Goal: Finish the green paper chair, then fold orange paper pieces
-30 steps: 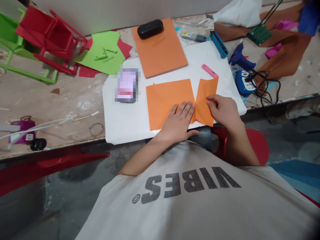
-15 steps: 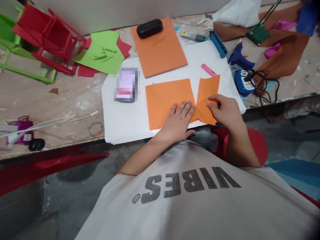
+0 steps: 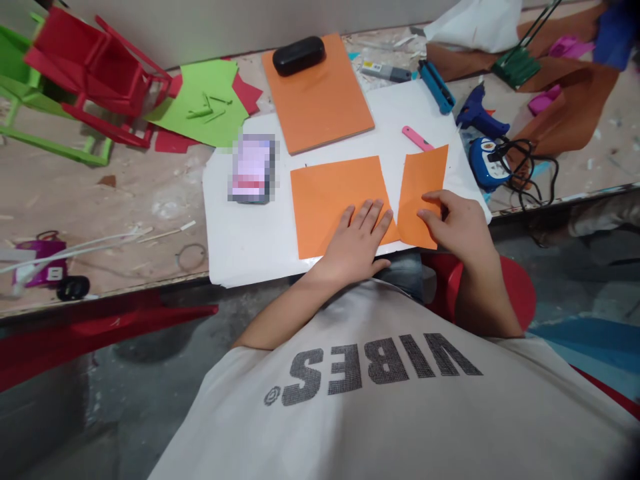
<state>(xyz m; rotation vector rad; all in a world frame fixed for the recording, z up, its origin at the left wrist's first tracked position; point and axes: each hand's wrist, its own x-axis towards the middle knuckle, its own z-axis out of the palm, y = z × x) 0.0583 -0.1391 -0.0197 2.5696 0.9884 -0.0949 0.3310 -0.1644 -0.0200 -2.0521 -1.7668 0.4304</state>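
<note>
Splitting the thin bright-orange paper sheet [image 3: 330, 200] is looking nearly finished: a wedge-shaped gap is opening between the hands, only the near ends meeting; whether they are joined, I cannot tell. The left hand [image 3: 356, 241] is lying flat on the wide, smooth part; the right hand [image 3: 457, 223] is gripping the narrow, skewed strip [image 3: 423, 173].

1 head-worn camera looks forward and down over the shirt [image 3: 370, 420], near the hands [image 3: 354, 245].
</note>
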